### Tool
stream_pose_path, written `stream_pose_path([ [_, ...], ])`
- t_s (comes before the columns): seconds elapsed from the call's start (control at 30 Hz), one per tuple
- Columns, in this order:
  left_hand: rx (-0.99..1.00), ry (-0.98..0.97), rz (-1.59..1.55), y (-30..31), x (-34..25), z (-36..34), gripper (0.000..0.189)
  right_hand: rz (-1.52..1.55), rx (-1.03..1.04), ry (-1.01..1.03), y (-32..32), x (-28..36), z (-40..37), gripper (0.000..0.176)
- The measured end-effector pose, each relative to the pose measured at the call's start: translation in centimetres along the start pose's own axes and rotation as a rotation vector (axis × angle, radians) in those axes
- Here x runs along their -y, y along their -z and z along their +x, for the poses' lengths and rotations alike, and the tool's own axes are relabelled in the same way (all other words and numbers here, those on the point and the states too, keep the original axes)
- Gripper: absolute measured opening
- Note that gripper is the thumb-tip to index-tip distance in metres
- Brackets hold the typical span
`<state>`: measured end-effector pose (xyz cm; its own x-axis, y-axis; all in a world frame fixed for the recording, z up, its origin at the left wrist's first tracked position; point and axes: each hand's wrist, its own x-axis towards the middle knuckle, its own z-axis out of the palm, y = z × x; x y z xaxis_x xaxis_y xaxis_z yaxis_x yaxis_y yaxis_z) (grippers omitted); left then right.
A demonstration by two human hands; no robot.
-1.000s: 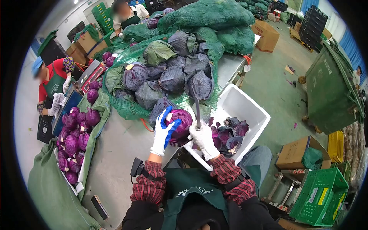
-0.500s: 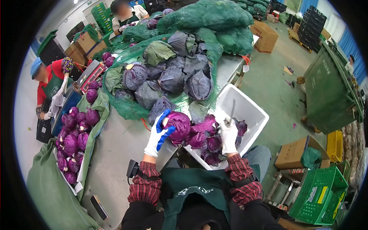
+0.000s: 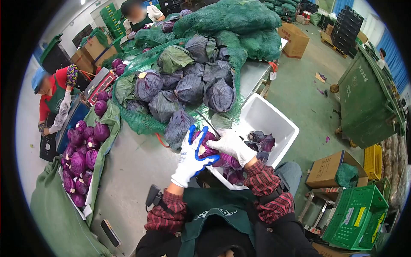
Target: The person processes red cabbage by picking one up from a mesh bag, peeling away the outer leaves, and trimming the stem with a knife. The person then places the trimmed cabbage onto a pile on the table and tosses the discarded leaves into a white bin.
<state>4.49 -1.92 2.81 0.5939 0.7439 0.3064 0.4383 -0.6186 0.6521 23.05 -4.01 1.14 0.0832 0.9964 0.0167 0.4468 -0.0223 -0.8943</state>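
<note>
Honestly, biggest stuff first:

- bench (image 3: 128,171): I'd keep the work at its near edge so scraps don't pile up on it. It's flat grey steel, smooth and a bit scuffed.
- net (image 3: 137,122): slack green mesh lying open on the bench. It's full of dull blue-grey heads (image 3: 190,88), roundish with floppy, ragged outer leaves.
- tub (image 3: 267,113): I'd hold the work over it so whatever comes off lands inside. It's white hard plastic, boxy with straight walls, and sits right at the bench edge. Crumpled purple leaves (image 3: 261,141) lie in it.
- cabbage (image 3: 208,144): it's up in the air between both hands, over the tub's near-left corner and not resting on anything. My take is to turn the head rather than the blade, and cut only at the stem base so the tight layers stay whole. It's round, dense, glossy purple and looks slick.
- left hand (image 3: 192,158): fingers wrapped over the cabbage, gripping it. I'd keep them out of the blade's line. The glove is white knit with blue coated tips, so it should grip well.
- right hand (image 3: 231,145): plain white glove, fingers curled tight against the cabbage's right side. Looks like they're clamped on a knife handle.
- knife (image 3: 209,125): a thin, dark, narrow blade pokes up-left past the head. The handle is hidden in the glove. Short shallow cuts, I reckon.
</note>
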Motion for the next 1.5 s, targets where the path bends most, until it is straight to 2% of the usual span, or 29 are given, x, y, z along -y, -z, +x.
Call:
stream_pose_path([
  [0.13,-0.15,0.069,-0.002,-1.9,0.4,-0.6,0.098,-0.234,0.01,-0.13,0.2,0.3,-0.1,0.037],
  [0.2,-0.142,0.066,0.022,-1.9,0.7,-0.9,0.099,-0.009,-0.04,-0.053,0.5,-0.3,-1.1,0.034],
  [0.23,-0.136,0.096,-0.031,-1.9,0.6,-0.9,0.098,0.12,0.058,-0.155,0.8,-0.4,-1.4,0.032],
  [0.27,-0.13,0.125,-0.085,-1.9,0.6,-0.8,0.098,0.12,0.058,-0.153,0.2,-1.1,-1.6,0.032],
  [0.33,-0.114,0.105,-0.022,-1.7,0.3,-0.7,0.097,0.096,-0.112,0.073,-0.9,-1.2,-2.3,0.035],
  [0.4,-0.091,0.085,0.04,-1.8,0.2,-0.9,0.097,0.19,-0.021,-0.015,-0.3,-1.8,-2.5,0.033],
  [0.47,-0.11,0.033,0.027,-2.0,1.1,-0.9,0.096,-0.034,0.023,0.238,0.1,-2.3,-2.2,0.024],
  [0.53,-0.122,-0.029,0.042,-2.3,2.3,-0.9,0.096,-0.076,0.011,0.257,-0.1,-1.8,-2.2,0.015],
  [0.6,-0.121,-0.011,0.018,-2.4,2.9,-1.0,0.097,-0.062,-0.092,0.156,-0.6,-2.1,-1.9,0.011],
  [0.63,-0.124,-0.011,0.019,-2.3,3.0,-1.1,0.097,-0.13,-0.263,0.272,-0.8,-2.4,-1.4,0.01],
  [0.67,-0.136,0.05,-0.15,-2.1,3.1,-1.2,0.095,-0.016,-0.264,-0.011,-0.5,-2.9,-1.6,0.009],
  [0.73,-0.157,0.17,-0.485,-1.6,3.6,-1.2,0.091,0.093,-0.482,-0.074,-2.0,-9.9,-0.2,0.012],
  [0.77,-0.176,0.216,-0.605,-1.4,4.0,-1.3,0.09,0.124,-0.398,-0.306,-0.5,-7.6,-1.8,0.018],
  [0.8,-0.177,0.215,-0.602,-1.2,4.1,-1.2,0.09,0.294,-0.45,-0.365,-1.4,-10.6,-1.6,0.03],
  [0.87,-0.174,0.181,-0.524,-1.1,4.3,-1.0,0.09,0.319,-0.392,-0.239,-0.9,-5.7,-3.5,0.041],
  [0.9,-0.17,0.185,-0.527,-1.2,4.2,-1.1,0.09,0.213,-0.383,-0.092,-1.3,-4.7,-3.5,0.054],
  [0.93,-0.169,0.155,-0.441,-1.3,3.8,-1.1,0.089,0.218,-0.199,-0.208,-1.5,-3.2,-3.9,0.052],
  [1.0,-0.176,0.082,-0.268,-1.4,3.4,-0.7,0.088,0.118,-0.179,-0.069,-2.9,-1.0,-4.0,0.045],
  [1.03,-0.19,0.05,-0.233,-1.5,3.4,-0.7,0.087,0.037,-0.28,0.089,-4.2,-1.9,-3.5,0.032],
  [1.07,-0.194,0.049,-0.232,-1.5,3.6,-0.6,0.087,0.036,-0.278,0.093,-4.4,-3.2,-3.2,0.032],
  [1.13,-0.193,0.029,-0.242,-1.5,3.7,-0.8,0.086,-0.241,-0.273,0.154,-3.9,-3.2,-2.8,0.023],
  [1.2,-0.177,0.042,-0.265,-1.3,3.6,-0.7,0.086,-0.226,-0.305,0.141,-3.5,-3.3,-2.1,0.018],
  [1.27,-0.16,0.055,-0.29,-1.1,3.6,-0.7,0.087,-0.318,-0.499,0.058,-3.4,-5.4,-1.4,0.012],
  [1.3,-0.145,0.163,-0.562,-0.9,3.8,-0.6,0.086,0.034,-0.372,-0.204,-3.5,-8.0,-0.5,0.014],
  [1.37,-0.128,0.361,-1.079,0.9,2.0,-0.3,0.086,-0.175,-0.536,-0.162,-4.0,-11.3,-0.7,0.02],
  [1.4,-0.13,0.287,-0.999,1.1,3.7,-0.4,0.077,-0.207,-0.596,-0.17,-4.3,-12.4,-0.8,0.025],
  [1.43,-0.139,0.269,-1.073,0.9,6.2,-0.6,0.073,-0.071,-0.542,-0.371,-3.9,-11.2,-1.5,0.028],
  [1.47,-0.148,0.251,-1.147,0.8,7.8,-0.8,0.07,0.047,-0.51,-0.468,-3.3,-9.6,-2.3,0.026],
  [1.5,-0.154,0.356,-1.396,1.1,7.1,-0.8,0.069,-0.205,-0.62,-0.358,-3.7,-11.2,-2.3,0.026],
])
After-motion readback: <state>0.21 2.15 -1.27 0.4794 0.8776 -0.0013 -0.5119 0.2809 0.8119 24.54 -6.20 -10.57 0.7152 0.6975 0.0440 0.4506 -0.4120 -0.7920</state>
